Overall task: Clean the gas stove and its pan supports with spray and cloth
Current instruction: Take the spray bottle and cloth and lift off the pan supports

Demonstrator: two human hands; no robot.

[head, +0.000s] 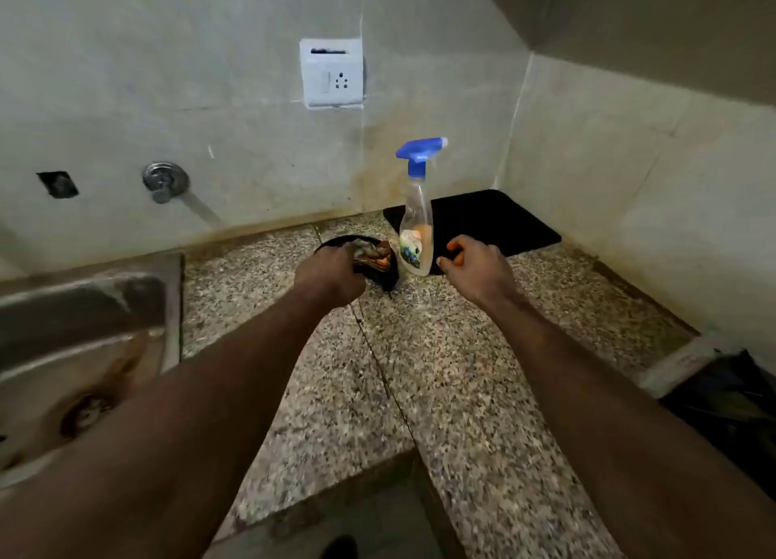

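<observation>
Closest in, your two bare forearms reach out over the speckled granite countertop (462,369) toward the spray bottle (415,231), which stands upright near the back wall. A steel sink (84,306) lies well to the left of the bottle and nearer to you.

Your left hand (329,275) is just left of the bottle, clenched around a crumpled brownish cloth (371,254). The cloth sits in a dark round object (384,279) that I cannot identify and that nearly touches the bottle's base. Your right hand (476,266) hovers just right of the bottle, apart from it, with its fingers curled. I cannot tell whether it pinches anything.

The bottle is clear with a blue trigger head (420,149) pointing right. Its label shows dark blue and orange, but the writing is too blurred to read. Directly behind and to the right of the bottle a black mat (495,218) lies flat in the counter's corner, its near edge under your right hand.

Farther back, left of the bottle, a metal tap (164,180) juts from the wall. Above the bottle, slightly to its left, is a white switch-and-socket plate (331,73).
</observation>
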